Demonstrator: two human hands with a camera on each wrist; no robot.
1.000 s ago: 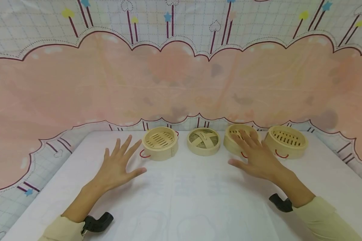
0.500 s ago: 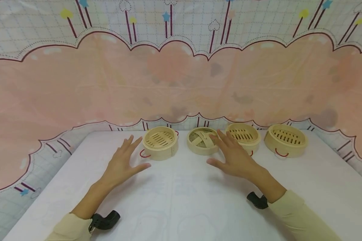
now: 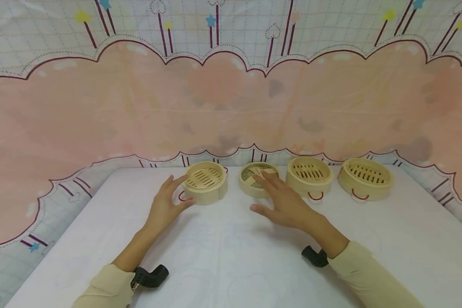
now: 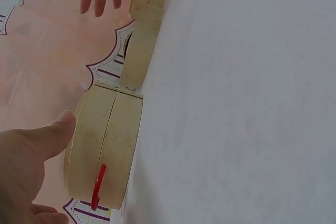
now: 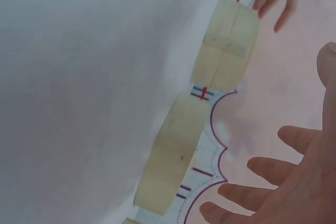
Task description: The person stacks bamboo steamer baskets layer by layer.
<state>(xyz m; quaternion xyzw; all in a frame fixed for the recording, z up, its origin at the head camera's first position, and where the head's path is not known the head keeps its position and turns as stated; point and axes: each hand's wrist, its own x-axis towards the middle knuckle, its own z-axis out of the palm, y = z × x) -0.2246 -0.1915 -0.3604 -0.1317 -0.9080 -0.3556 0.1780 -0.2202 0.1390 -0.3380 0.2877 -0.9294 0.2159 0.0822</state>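
Note:
Four round pale bamboo-style pieces stand in a row along the back of the white table. My left hand (image 3: 165,209) is at the left side of the leftmost steamer basket (image 3: 208,194), thumb and fingers apart; I cannot tell whether it touches. That basket (image 4: 105,135) has a slatted base facing up and red loop handles. My right hand (image 3: 290,205) hovers with straight, spread fingers in front of the steamer lid (image 3: 248,188), partly hiding its crossed strips. In the right wrist view, the right hand (image 5: 294,177) holds nothing.
Two more steamer baskets, one right of the lid (image 3: 309,175) and one farthest right (image 3: 365,182), each show a red loop. A patterned pink and white cloth (image 3: 231,107) hangs behind the table (image 3: 231,265). Black wrist cameras (image 3: 152,277) sit at both sleeves.
My right hand has moved left, from over the third piece to the lid. My left hand has moved right towards the leftmost basket, its fingers drawing closer together.

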